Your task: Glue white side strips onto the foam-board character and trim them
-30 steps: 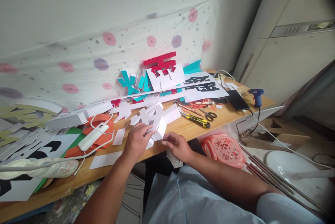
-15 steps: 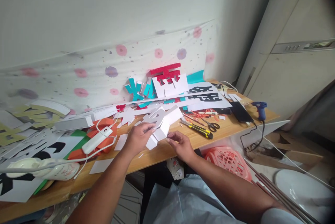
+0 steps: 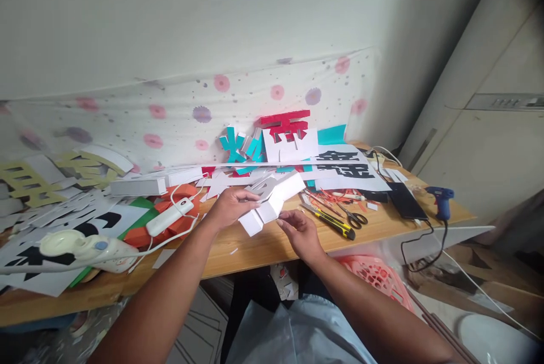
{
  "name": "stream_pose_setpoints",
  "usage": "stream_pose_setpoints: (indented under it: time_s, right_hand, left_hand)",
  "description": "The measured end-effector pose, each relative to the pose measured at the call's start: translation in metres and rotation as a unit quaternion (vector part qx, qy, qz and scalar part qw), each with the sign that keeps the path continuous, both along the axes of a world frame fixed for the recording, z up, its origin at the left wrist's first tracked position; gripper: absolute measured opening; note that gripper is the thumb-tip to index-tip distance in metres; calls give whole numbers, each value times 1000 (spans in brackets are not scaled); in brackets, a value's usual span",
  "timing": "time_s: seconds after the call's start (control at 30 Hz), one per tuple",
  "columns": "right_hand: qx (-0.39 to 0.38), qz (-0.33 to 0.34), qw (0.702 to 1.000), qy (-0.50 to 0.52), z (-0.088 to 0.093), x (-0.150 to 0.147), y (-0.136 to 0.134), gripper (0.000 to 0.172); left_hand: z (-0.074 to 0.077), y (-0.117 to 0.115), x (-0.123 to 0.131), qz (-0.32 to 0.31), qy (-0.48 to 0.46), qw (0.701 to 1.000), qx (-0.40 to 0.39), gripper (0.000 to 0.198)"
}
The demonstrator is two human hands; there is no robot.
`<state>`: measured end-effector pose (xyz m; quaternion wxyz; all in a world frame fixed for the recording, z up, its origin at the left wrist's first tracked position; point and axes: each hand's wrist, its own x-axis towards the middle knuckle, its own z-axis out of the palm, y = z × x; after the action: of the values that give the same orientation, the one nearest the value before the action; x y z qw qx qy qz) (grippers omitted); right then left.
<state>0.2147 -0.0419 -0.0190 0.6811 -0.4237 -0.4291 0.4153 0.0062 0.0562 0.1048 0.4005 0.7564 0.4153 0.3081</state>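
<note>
Over the front of the wooden table, my left hand (image 3: 229, 208) grips a white folded card shape (image 3: 275, 202) by its left side, thumb on top. The piece has raised strip walls and several bent faces, like a hollow paper letter. My right hand (image 3: 301, 233) is at its lower right edge, thumb and fingertips closed together there; whether a small bit lies between them is hidden. Just right of the hands lie a yellow and black utility knife (image 3: 329, 221) and black-handled scissors (image 3: 355, 218).
Red (image 3: 284, 121) and teal (image 3: 232, 144) paper letters lean at the back. A blue glue gun (image 3: 440, 202) and a black phone (image 3: 406, 202) stand right. At left are a white power strip (image 3: 170, 216), a milky-white plastic appliance (image 3: 91, 248) and cut paper. A pink basket (image 3: 374, 273) sits below.
The view has swung left, so the table's contents appear further right. Both hands keep the white card shape between them, with it tilted slightly differently.
</note>
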Motion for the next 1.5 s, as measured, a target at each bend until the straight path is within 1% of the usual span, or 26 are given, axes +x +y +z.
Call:
stream_pose_setpoints:
  time_s: [0.13,0.23,0.33,0.5,0.63,0.77,1.0,1.17,1.23,1.37,1.5]
  right_hand:
    - [8,7,1000,7,6,-2,4,37]
    - [14,11,1000,-1,11,-2,7,36]
    - [21,8,1000,-9,13,-3,11,35]
    - [21,12,1000,-9,11,-2,13,38]
    - [25,17,999,-11,11,-1,11,42]
    - [20,14,1000,-14,11,0,10,44]
    - [30,3,999,-30,11,3,16,42]
    - [28,2,999,-32,12,4,17,39]
    - [31,5,999,-32,13,4,16,40]
    - [25,0,999,-46,17,7,9,42]
    - [21,-23,997,-77,16,25,-10,40]
  left_hand:
    - [0,7,-4,-6,-34,999,-27,38]
    - [1,11,-9,-5,-39,999,-22,39]
    - [1,14,-12,-1,-36,999,-11,41]
    - [-2,13,-12,17,-39,999,14,43]
    - [-7,11,-10,27,-48,998,37,38]
    - [-10,10,-8,20,-55,997,53,34]
    - [-5,12,-9,-1,-33,995,98,33]
    - [-7,12,-5,32,-68,992,104,32]
    - [-8,11,-3,39,-73,991,108,32]
    - [-9,8,1,32,-81,990,113,28]
    - [-10,8,6,14,-74,989,127,27]
